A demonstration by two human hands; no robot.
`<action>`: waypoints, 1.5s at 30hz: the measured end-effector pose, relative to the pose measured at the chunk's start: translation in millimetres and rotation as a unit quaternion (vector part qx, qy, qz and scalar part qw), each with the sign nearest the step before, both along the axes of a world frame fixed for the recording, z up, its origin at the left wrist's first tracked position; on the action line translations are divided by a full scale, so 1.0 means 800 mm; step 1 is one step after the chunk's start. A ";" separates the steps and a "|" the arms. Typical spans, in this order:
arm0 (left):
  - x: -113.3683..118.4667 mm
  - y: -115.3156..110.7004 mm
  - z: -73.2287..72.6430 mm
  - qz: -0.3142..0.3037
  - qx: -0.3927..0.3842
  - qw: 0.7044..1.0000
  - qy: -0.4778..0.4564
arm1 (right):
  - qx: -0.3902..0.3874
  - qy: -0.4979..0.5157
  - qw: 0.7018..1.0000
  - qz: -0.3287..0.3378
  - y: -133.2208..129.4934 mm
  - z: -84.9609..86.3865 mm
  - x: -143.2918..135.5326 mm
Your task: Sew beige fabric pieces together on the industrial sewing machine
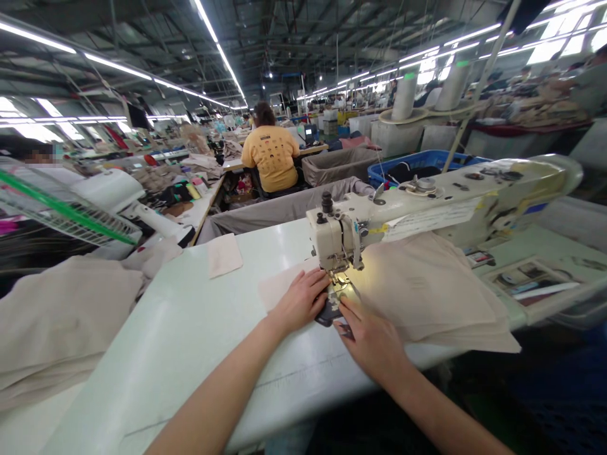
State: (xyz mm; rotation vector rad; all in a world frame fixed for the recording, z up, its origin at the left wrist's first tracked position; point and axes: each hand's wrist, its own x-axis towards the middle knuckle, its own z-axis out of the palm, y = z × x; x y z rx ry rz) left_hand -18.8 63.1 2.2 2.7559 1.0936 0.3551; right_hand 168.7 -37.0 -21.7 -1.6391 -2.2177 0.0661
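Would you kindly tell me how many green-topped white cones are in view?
2: the left cone and the right cone, both beyond the blue basket; more may be hidden farther back.

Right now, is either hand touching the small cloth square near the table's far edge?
No, the cloth square lies apart from the left hand and the right hand, both at the sewing machine.

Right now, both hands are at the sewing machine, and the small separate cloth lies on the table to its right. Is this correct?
Not quite: the small separate cloth lies on the table left of the sewing machine, as the head view shows.
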 end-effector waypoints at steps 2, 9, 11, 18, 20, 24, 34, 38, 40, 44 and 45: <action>0.000 -0.004 0.000 0.012 0.000 1.000 0.003 | 0.006 -0.003 1.000 -0.004 -0.001 -0.001 0.001; -0.005 -0.067 0.007 0.038 0.023 0.999 0.031 | 0.051 0.002 0.998 -0.038 -0.006 -0.011 0.005; -0.006 -0.081 0.012 0.047 0.017 0.998 0.036 | 0.054 0.001 0.998 -0.033 -0.006 -0.012 0.006; -0.032 -0.050 0.028 -0.032 -0.030 0.999 -0.013 | 0.068 0.049 0.996 -0.020 -0.007 -0.011 0.011; -0.045 -0.039 0.029 -0.033 -0.015 0.999 -0.020 | 0.078 0.080 0.994 -0.014 -0.010 -0.011 0.015; -0.061 -0.044 0.033 0.151 0.025 0.980 0.130 | 0.088 0.131 0.987 -0.023 -0.019 -0.011 0.024; -0.060 -0.081 0.045 0.263 -0.001 0.929 0.260 | -0.022 0.058 0.998 0.011 -0.023 0.010 0.029; -0.050 -0.081 0.047 0.284 -0.004 0.921 0.265 | -0.088 0.011 0.996 0.018 -0.021 0.019 0.028; -0.043 -0.080 0.047 0.275 0.011 0.928 0.252 | -0.103 0.022 0.994 0.019 -0.022 0.021 0.029; -0.034 -0.068 0.034 0.126 0.072 0.981 0.129 | -0.093 0.124 0.988 0.026 -0.016 0.020 0.033; -0.034 -0.063 0.028 0.073 0.080 0.990 0.092 | -0.088 0.159 0.983 0.030 -0.011 0.019 0.032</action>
